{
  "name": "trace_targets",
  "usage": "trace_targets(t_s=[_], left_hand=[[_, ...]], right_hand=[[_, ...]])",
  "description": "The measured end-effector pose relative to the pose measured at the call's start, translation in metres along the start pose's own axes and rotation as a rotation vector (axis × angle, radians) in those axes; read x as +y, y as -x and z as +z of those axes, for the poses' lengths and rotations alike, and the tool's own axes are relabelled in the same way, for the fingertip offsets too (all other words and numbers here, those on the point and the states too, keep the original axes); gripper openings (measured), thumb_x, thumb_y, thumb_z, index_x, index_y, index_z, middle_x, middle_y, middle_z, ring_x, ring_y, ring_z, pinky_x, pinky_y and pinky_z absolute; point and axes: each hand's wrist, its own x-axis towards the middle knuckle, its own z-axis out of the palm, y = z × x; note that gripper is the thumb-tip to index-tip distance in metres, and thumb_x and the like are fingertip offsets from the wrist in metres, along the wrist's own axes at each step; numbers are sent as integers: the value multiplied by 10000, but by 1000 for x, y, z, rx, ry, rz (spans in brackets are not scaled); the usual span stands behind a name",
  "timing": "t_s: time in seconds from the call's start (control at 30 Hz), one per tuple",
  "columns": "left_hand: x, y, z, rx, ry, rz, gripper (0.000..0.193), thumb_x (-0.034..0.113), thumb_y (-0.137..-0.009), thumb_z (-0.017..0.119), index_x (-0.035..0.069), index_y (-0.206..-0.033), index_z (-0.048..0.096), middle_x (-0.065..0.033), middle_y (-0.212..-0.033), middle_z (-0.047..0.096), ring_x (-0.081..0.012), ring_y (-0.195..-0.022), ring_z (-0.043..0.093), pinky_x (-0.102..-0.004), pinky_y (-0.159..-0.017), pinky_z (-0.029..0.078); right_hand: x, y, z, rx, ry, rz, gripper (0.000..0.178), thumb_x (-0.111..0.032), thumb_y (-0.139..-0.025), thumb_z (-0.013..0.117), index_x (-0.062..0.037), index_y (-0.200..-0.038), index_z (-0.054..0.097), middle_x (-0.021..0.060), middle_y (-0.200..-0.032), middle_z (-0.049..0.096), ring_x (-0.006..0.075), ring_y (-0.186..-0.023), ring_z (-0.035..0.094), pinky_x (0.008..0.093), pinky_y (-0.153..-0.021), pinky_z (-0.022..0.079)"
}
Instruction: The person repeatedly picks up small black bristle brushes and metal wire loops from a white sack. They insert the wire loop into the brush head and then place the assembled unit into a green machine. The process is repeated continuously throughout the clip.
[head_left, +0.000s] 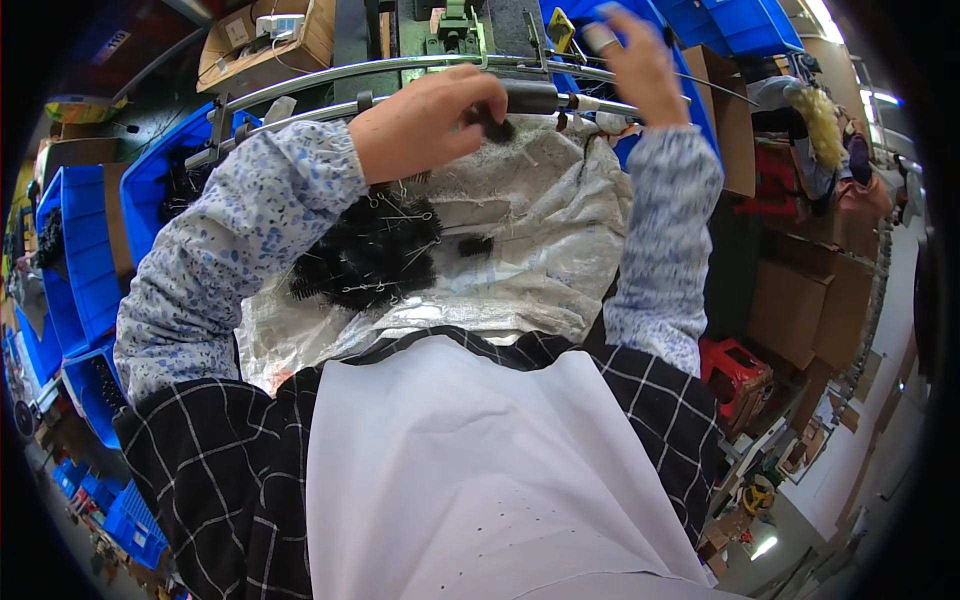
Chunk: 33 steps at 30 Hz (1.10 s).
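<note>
My left hand (425, 115) is closed on a small black bristle brush (492, 126), just in front of a metal bar with a dark sleeve (530, 97). Fast motion smears my right hand (643, 70), raised at the bar's right end by a blue bin; whether its fingers hold anything is unclear. Below my left forearm, a pile of black wire brushes (365, 255) with looped wire ends lies on a whitish plastic sack (540, 255) spread across my lap. One loose brush (475, 245) lies to the right of the pile.
A green machine part (457, 35) stands beyond the metal rails. Blue bins (85, 255) are at the left, and another blue bin (740, 35) is at the far right. A wooden box (225, 55) sits at the back left. Cardboard (790, 315) and a red stool (735, 380) are at the right.
</note>
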Motion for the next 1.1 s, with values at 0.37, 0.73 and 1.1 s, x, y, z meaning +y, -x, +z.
trace_targets(t_s=[0.37, 0.73, 1.1], left_hand=[[13, -2, 16, 66, -370, -155, 388, 111, -739, 601, 5, -1068, 425, -171, -948, 501, -304, -820, 576, -399, -726, 471], [18, -9, 140, -1213, -409, -387, 515, 246, -786, 576, 10, -1216, 421, -184, -1170, 499, -298, -1089, 509, -445, -909, 397], [16, -20, 196, -1172, -427, -424, 471, 204, -789, 560, 0, -1190, 422, -193, -1140, 504, -303, -1038, 533, -423, -857, 430]], right_hand=[[-67, 0, 48, -88, -283, 165, 273, -197, -837, 559, -62, -1070, 607, 116, -931, 641, 237, -843, 596, 335, -773, 446], [-44, -35, 111, 76, 240, -31, 240, -140, -758, 579, -175, -980, 664, 56, -771, 622, 251, -773, 588, 385, -722, 448], [-38, -41, 121, 107, 121, 9, 221, -241, -769, 618, -193, -982, 656, 74, -904, 606, 287, -878, 538, 421, -789, 423]])
